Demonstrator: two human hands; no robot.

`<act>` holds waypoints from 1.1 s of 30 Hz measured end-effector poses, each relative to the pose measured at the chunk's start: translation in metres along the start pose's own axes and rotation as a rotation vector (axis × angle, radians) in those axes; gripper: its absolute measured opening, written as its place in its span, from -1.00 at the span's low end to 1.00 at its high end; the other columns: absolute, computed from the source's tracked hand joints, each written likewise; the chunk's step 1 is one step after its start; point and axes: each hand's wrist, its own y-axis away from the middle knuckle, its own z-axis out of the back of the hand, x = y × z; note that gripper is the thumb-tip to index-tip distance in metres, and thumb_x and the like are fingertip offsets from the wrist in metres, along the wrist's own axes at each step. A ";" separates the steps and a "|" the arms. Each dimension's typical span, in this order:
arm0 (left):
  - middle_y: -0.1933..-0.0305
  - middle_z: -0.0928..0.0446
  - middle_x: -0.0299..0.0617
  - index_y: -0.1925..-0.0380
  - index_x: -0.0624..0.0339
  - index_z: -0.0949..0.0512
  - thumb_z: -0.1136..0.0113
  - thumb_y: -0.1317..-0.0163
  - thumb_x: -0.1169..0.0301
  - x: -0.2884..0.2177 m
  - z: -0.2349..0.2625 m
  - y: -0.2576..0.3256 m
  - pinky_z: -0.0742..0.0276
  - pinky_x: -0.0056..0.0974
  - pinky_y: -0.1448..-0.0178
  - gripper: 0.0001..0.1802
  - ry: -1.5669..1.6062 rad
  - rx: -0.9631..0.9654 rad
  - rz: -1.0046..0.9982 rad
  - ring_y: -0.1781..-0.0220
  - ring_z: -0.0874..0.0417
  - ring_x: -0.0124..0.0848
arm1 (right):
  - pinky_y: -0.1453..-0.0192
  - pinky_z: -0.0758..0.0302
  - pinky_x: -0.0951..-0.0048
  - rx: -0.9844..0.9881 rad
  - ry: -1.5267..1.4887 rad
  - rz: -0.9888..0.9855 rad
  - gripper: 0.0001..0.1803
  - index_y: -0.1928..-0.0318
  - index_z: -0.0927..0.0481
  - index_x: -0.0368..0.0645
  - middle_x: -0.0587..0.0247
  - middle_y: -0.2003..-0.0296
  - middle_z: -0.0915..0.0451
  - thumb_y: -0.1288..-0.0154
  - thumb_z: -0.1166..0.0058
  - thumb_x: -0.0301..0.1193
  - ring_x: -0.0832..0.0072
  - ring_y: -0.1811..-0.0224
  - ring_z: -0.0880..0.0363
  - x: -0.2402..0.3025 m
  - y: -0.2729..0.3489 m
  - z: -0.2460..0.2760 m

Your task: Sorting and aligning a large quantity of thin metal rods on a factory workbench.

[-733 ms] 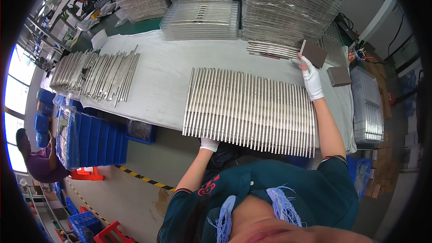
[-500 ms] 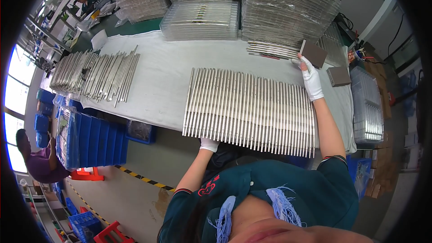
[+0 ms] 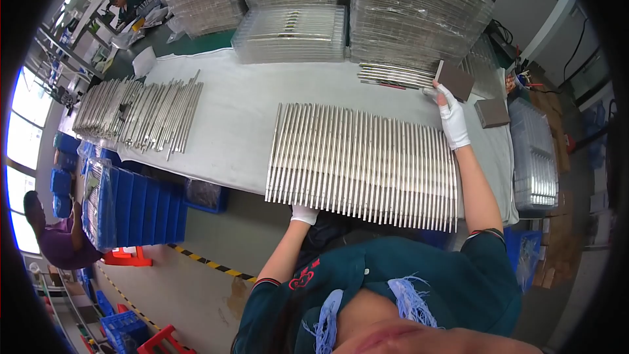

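Observation:
A row of thin silvery metal rods (image 3: 363,164) lies side by side across the near part of the cloth-covered table, their near ends jutting past its edge. My right hand (image 3: 453,121), in a white glove with bare fingertips, is at the row's far right corner. Its fingers grip the left edge of a brown, flat block (image 3: 457,81) that looks like a sanding sponge. My left hand (image 3: 304,214), also white-gloved, is beneath the near ends of the rods at the left; its fingers are hidden under them.
More rods (image 3: 141,115) lie heaped at the left, and a few (image 3: 395,75) lie beyond the row. Another brown block (image 3: 491,113) rests at the right. Clear plastic trays (image 3: 419,13) are stacked at the back. Blue crates (image 3: 147,203) stand left of the table; a person (image 3: 62,236) is beside them.
The whole view has shifted very slightly. My hands, the rods and the brown block keep nearly the same places relative to one another.

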 end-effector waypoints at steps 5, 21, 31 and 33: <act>-0.29 -0.32 -0.04 -0.21 0.10 -0.36 -0.09 -0.17 0.15 0.006 -0.006 0.003 -0.12 0.05 -0.39 -0.40 -0.058 -0.061 -0.069 -0.35 -0.26 -0.04 | -0.32 -0.20 0.47 -0.011 0.001 0.003 -0.40 -0.21 -0.42 -0.18 0.20 -0.14 -0.48 -0.40 0.14 0.02 0.45 -0.21 -0.39 0.002 0.000 -0.001; -0.51 0.10 -0.18 -0.41 0.08 0.04 0.33 -0.44 0.15 0.020 0.014 -0.017 0.19 -0.15 -0.54 -0.40 -0.232 0.581 0.208 -0.52 0.09 -0.22 | -0.32 -0.33 0.31 -0.324 -0.713 -0.118 -0.26 -0.28 -0.17 -0.35 -0.08 -0.07 -0.48 -0.41 0.29 0.07 0.28 -0.15 -0.46 0.004 -0.009 0.021; -0.49 0.04 -0.16 -0.40 0.11 0.04 0.37 -0.45 0.15 0.066 -0.034 0.014 0.06 -0.17 -0.51 -0.42 0.606 0.258 0.247 -0.49 -0.02 -0.24 | -0.28 -0.37 0.29 -0.381 -0.843 -0.212 -0.31 -0.25 -0.22 -0.30 -0.04 -0.04 -0.49 -0.41 0.27 0.06 0.27 -0.13 -0.47 0.000 -0.007 0.023; -0.50 0.07 -0.16 -0.42 0.08 0.10 0.40 -0.46 0.12 0.076 -0.036 0.012 0.03 -0.15 -0.51 -0.40 1.517 0.100 0.323 -0.49 0.00 -0.23 | -0.27 -0.38 0.29 -0.367 -0.821 -0.201 -0.31 -0.25 -0.23 -0.30 -0.04 -0.04 -0.50 -0.41 0.27 0.06 0.28 -0.13 -0.47 0.002 -0.010 0.019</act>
